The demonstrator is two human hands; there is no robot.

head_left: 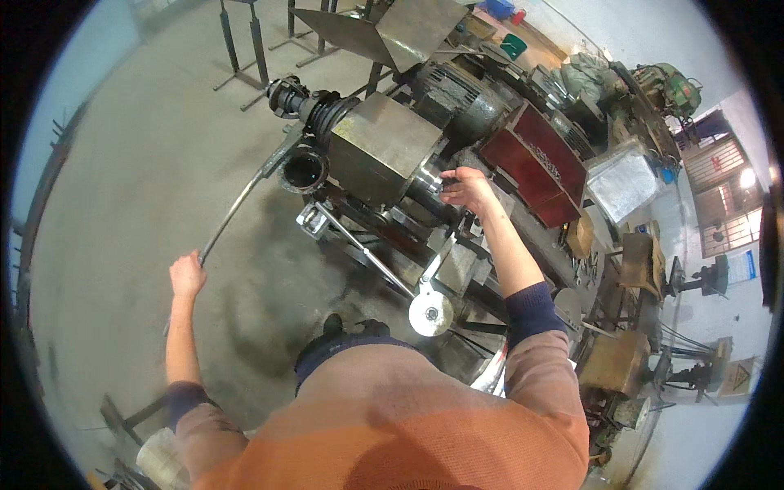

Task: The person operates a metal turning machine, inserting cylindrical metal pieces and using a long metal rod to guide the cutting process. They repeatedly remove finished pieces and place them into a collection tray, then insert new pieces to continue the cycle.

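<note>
My left hand is closed around the end of a long metal lever, out to the left of the machine. The lever rises to the machine's left end, beside a dark round ring-shaped opening. My right hand reaches to the shiny metal spindle nose at the right side of the boxy grey machine housing. Its fingers are stretched out and apart, close to the spindle; whether they touch it I cannot tell. No workpiece shows in that hand.
Below the spindle is a pale round handwheel, with a slanting metal rod to its left. A dark red metal tray stands right of my right hand. An electric motor sits behind the housing. Bench grinders line the right wall.
</note>
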